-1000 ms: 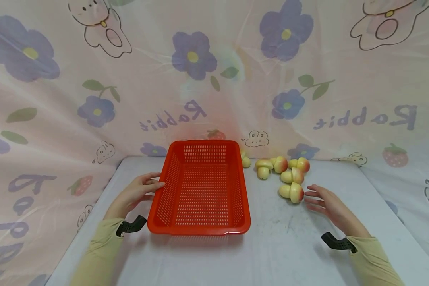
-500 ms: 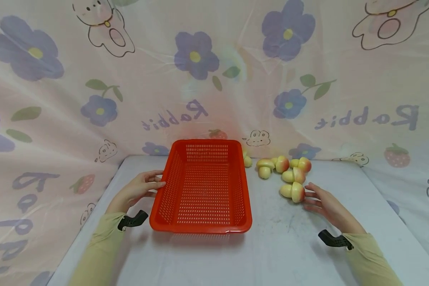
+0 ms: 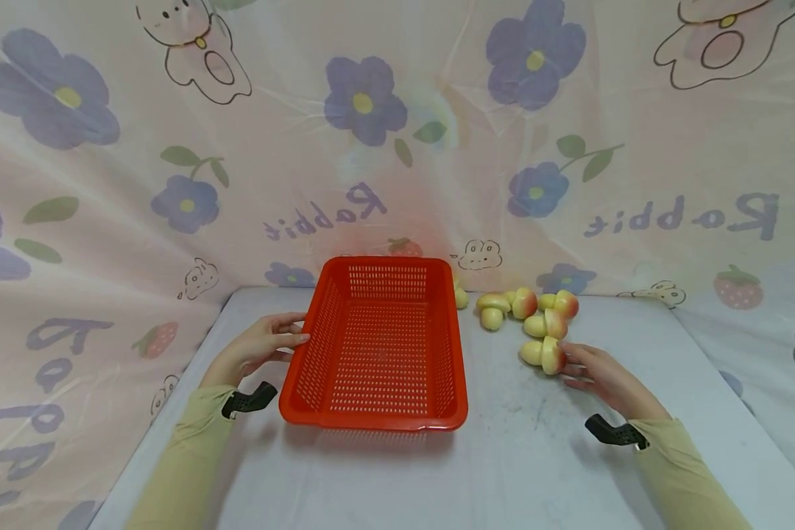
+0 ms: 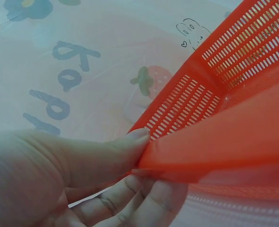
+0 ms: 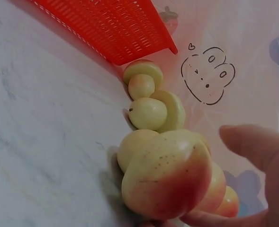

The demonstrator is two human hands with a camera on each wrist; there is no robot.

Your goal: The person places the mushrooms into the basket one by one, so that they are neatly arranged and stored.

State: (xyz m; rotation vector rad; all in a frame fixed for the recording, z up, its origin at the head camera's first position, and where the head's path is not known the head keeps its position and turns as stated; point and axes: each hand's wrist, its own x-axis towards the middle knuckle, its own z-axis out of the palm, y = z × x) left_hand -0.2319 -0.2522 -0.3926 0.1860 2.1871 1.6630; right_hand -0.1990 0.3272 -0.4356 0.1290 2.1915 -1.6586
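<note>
My left hand (image 3: 255,347) grips the left rim of a red plastic basket (image 3: 374,425); in the left wrist view the thumb lies over the rim (image 4: 205,165) and the fingers are under it. Several toy mushrooms, pale yellow with reddish caps, lie on the right side of the table. At the nearest mushroom (image 3: 552,356) is my right hand (image 3: 611,377), its fingers extended by the cap. The right wrist view shows the thumb apart from that mushroom (image 5: 170,175), while fingertips reach low beside it, partly hidden.
Behind the nearest mushroom lie other mushrooms (image 3: 546,324), (image 3: 492,311) in a loose cluster. One more mushroom (image 3: 461,298) is partly hidden behind the basket's right side. A printed curtain (image 3: 437,184) hangs along the table's back edge. White cloth covers the table (image 3: 523,471).
My right hand has moved left, closing the gap to the nearest mushroom's cap. My left hand stays on the basket rim. The whole view has shifted slightly.
</note>
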